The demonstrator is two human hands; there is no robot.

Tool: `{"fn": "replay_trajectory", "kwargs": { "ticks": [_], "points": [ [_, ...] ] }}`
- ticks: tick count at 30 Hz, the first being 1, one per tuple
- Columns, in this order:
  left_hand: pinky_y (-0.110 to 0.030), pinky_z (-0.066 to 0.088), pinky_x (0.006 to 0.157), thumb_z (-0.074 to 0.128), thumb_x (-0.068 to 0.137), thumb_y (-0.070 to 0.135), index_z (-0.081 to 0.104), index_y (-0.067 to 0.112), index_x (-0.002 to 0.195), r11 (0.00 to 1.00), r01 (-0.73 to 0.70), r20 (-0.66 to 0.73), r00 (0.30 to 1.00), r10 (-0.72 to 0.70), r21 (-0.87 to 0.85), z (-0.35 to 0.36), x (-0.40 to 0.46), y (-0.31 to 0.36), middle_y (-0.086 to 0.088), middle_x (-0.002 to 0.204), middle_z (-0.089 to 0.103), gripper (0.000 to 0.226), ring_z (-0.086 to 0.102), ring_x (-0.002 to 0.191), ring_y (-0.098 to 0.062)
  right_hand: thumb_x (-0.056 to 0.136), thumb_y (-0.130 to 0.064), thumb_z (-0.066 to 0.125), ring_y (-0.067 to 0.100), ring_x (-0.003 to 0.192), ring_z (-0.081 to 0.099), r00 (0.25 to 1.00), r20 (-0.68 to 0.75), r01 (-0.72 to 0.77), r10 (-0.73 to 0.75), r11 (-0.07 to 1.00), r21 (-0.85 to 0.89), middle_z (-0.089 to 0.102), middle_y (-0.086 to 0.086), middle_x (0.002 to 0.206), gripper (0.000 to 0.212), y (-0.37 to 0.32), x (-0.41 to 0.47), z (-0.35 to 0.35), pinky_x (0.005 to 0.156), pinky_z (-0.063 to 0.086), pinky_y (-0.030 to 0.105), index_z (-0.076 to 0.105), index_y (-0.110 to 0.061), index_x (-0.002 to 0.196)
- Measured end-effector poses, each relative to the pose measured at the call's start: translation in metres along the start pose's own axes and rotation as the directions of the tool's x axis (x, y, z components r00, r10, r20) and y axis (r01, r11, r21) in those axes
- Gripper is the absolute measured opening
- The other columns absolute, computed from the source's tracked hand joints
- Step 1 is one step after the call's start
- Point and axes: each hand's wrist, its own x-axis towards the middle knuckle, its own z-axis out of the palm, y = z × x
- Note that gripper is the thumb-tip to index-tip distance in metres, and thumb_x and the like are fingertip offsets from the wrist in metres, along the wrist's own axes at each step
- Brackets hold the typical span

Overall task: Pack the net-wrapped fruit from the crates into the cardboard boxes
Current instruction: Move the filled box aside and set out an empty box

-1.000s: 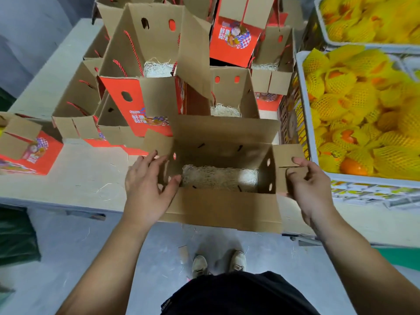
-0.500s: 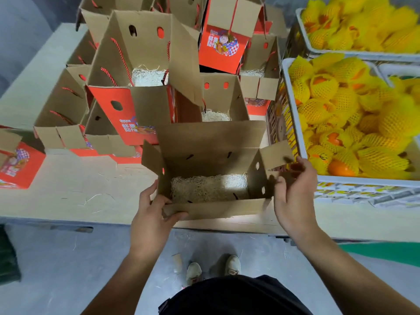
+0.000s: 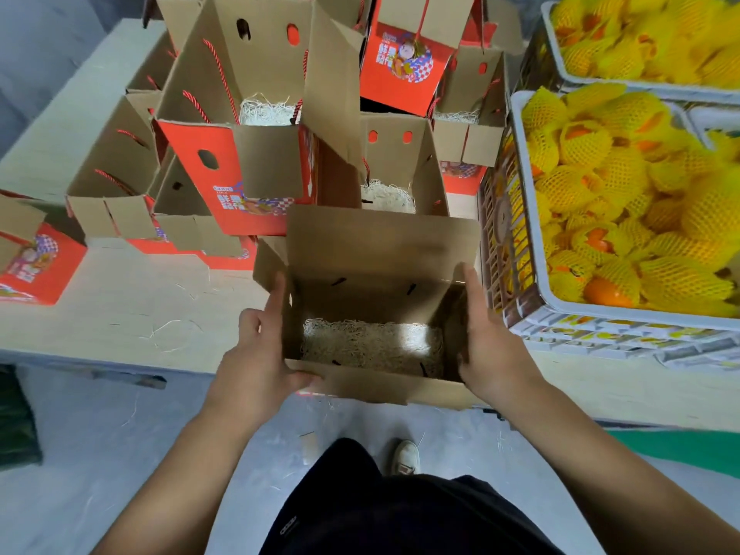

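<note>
An open cardboard box [image 3: 380,242] with pale straw padding [image 3: 372,346] on its bottom stands at the table's front edge, with no fruit in it. My left hand [image 3: 256,362] holds its left front corner, thumb laid over the front flap and index finger straight up along the side flap. Flat against the right wall, with straight fingers, lies my right hand [image 3: 492,354]. Just right of the box, a grey plastic crate [image 3: 600,318] holds many oranges in yellow foam nets [image 3: 592,186].
Several open red-and-brown gift boxes [image 3: 256,174] with rope handles crowd the wooden table [image 3: 120,306] behind and to the left. A second crate of netted fruit [image 3: 560,80] sits at the back right. My shoe and the grey floor show below.
The box has been drawn closer to the table's edge and its side flaps stood up. My left hand shifted to the left front corner and my right hand now presses flat on the right wall.
</note>
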Motion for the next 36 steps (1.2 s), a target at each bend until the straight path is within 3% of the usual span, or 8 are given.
{"fn": "replay_trajectory", "kwargs": {
  "ticks": [5, 12, 19, 23, 27, 30, 33, 36],
  "points": [
    [-0.032, 0.055, 0.065, 0.095, 0.055, 0.058, -0.039, 0.053, 0.145, 0.998, -0.019, 0.213, 0.977, 0.005, 0.063, -0.002, -0.007, -0.012, 0.004, 0.139, 0.014, 0.161, 0.071, 0.087, -0.036, 0.095, -0.019, 0.059, 0.031, 0.071, 0.057, 1.000, 0.014, -0.003, 0.004, 0.995, -0.095, 0.049, 0.006, 0.083, 0.104, -0.006, 0.002, 0.001, 0.068, 0.053, 0.044, -0.021, -0.047, 0.154],
    [-0.055, 0.057, 0.088, 0.103, 0.051, 0.041, -0.035, 0.047, 0.150, 0.988, -0.050, 0.078, 0.995, 0.062, -0.143, 0.018, -0.025, -0.028, -0.007, 0.162, 0.004, 0.170, 0.056, 0.127, -0.049, 0.089, 0.000, 0.043, 0.041, 0.084, 0.061, 0.991, -0.034, -0.134, 0.130, 0.979, -0.156, 0.054, 0.009, 0.105, 0.051, -0.012, -0.009, 0.017, 0.071, 0.048, 0.044, 0.030, -0.035, 0.125],
    [-0.054, 0.051, 0.102, 0.103, 0.046, 0.048, -0.024, 0.042, 0.156, 0.963, -0.036, 0.069, 0.996, 0.057, -0.266, 0.007, 0.005, -0.020, -0.007, 0.149, 0.009, 0.168, 0.043, 0.132, -0.039, 0.091, -0.007, 0.048, 0.039, 0.084, 0.063, 0.993, -0.096, -0.075, 0.064, 0.990, -0.120, 0.062, 0.011, 0.092, 0.047, -0.018, 0.033, -0.008, 0.067, 0.045, 0.040, 0.038, -0.031, 0.130],
    [-0.047, 0.041, 0.111, 0.102, 0.048, 0.046, -0.013, 0.046, 0.158, 0.964, 0.028, 0.078, 0.997, -0.008, -0.263, 0.000, 0.037, -0.015, -0.006, 0.132, 0.023, 0.160, 0.030, 0.124, -0.028, 0.096, -0.016, 0.050, 0.043, 0.105, 0.064, 0.983, -0.131, -0.139, 0.130, 0.988, -0.062, 0.068, 0.018, 0.117, 0.062, -0.015, 0.061, -0.008, 0.085, 0.051, 0.045, 0.032, -0.035, 0.152],
    [-0.025, 0.030, 0.116, 0.102, 0.056, 0.033, -0.004, 0.043, 0.161, 0.930, -0.033, 0.069, 0.996, 0.062, -0.367, 0.000, 0.058, -0.016, 0.010, 0.147, 0.009, 0.150, 0.016, 0.145, -0.017, 0.100, -0.015, 0.052, 0.035, 0.112, 0.065, 0.930, -0.340, -0.090, 0.137, 0.984, 0.152, 0.069, 0.009, 0.125, 0.048, -0.007, 0.056, 0.010, 0.088, 0.051, 0.039, 0.049, -0.026, 0.146],
    [-0.041, 0.030, 0.124, 0.101, 0.059, 0.031, 0.000, 0.026, 0.164, 0.914, -0.077, 0.056, 0.993, 0.108, -0.399, 0.005, 0.064, -0.015, 0.011, 0.162, 0.002, 0.146, 0.013, 0.154, -0.017, 0.101, -0.013, 0.053, 0.027, 0.106, 0.066, 0.881, -0.460, 0.009, 0.114, 0.966, 0.257, 0.071, 0.004, 0.121, 0.042, -0.001, 0.049, 0.025, 0.080, 0.047, 0.031, 0.055, -0.024, 0.142],
    [-0.053, 0.033, 0.120, 0.099, 0.062, 0.036, 0.002, 0.034, 0.164, 0.909, -0.078, 0.035, 0.994, 0.101, -0.409, 0.013, 0.064, -0.013, 0.006, 0.169, 0.015, 0.141, 0.022, 0.154, -0.020, 0.105, -0.018, 0.049, 0.030, 0.105, 0.065, 0.892, -0.414, -0.046, 0.181, 0.948, 0.315, 0.072, 0.007, 0.116, 0.035, 0.006, 0.059, 0.027, 0.076, 0.041, 0.029, 0.060, -0.022, 0.137],
    [-0.048, 0.048, 0.111, 0.100, 0.057, 0.046, 0.010, 0.047, 0.160, 0.860, 0.008, 0.078, 0.996, 0.037, -0.510, 0.011, 0.063, -0.011, 0.018, 0.155, 0.047, 0.137, 0.048, 0.141, -0.017, 0.103, -0.014, 0.048, 0.038, 0.097, 0.065, 0.906, -0.403, -0.043, 0.126, 0.977, 0.210, 0.072, 0.012, 0.105, 0.028, 0.008, 0.067, 0.023, 0.068, 0.039, 0.032, 0.065, -0.018, 0.125]
  ]
}}
